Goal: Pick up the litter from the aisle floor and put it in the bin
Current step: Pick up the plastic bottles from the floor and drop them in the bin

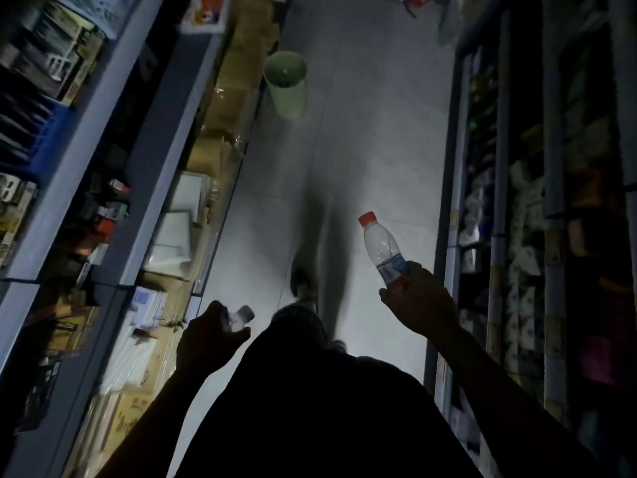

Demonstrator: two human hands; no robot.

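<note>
Right hand (418,300) grips clear bottle (381,248), red cap up, above aisle floor (375,132). Left hand (206,334) clutches small white-capped bottle (241,317). Green bin (286,85) stands well ahead, beside left shelf boxes (231,94).

clear glossy plastic bottle (383,251) (red cap), matt green plastic bin (286,85).

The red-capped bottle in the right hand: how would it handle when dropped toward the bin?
The bottle looks nearly empty, so probably light. Thin clear plastic likely dents under the right hand. Round, so if it misses the bin it may roll.
</note>
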